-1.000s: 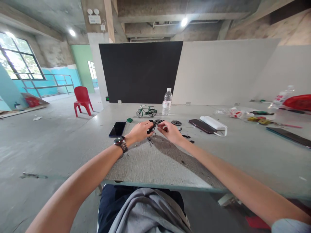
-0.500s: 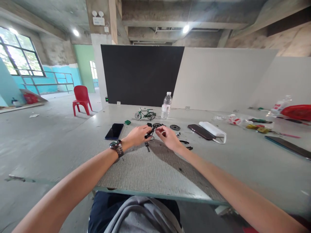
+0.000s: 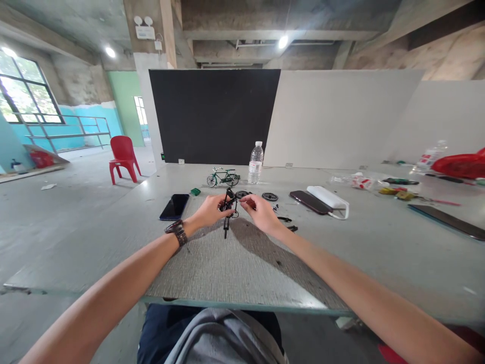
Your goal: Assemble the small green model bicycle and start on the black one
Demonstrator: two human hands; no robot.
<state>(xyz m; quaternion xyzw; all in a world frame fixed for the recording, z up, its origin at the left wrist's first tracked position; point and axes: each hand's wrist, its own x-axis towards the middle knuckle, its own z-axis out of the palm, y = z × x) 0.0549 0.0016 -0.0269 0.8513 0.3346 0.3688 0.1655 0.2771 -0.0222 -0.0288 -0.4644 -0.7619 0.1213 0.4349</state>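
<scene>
My left hand (image 3: pixel 212 210) is closed around a small black bicycle frame (image 3: pixel 227 207), whose lower end points toward me. Just to its right, my right hand (image 3: pixel 259 210) has its thumb and fingertips pressed together beside the frame; whatever they pinch is too small to name. Behind the hands lie one black wheel (image 3: pixel 241 194) and, farther right, another wheel (image 3: pixel 270 196). Small black parts (image 3: pixel 285 219) rest right of my right hand. A green model bicycle (image 3: pixel 223 177) stands upright behind the wheels.
On the grey table (image 3: pixel 204 273) are a phone (image 3: pixel 174 207) at left, a green block (image 3: pixel 195 191), a water bottle (image 3: pixel 255 163), a dark case (image 3: pixel 308 202) and a white case (image 3: pixel 328 198). Tools and plastic wrapping lie at right. A red chair (image 3: pixel 123 156) stands beyond.
The black frame has turned more upright in my left hand, with its upper end now showing above the fingers. The whole view has shifted slightly.
</scene>
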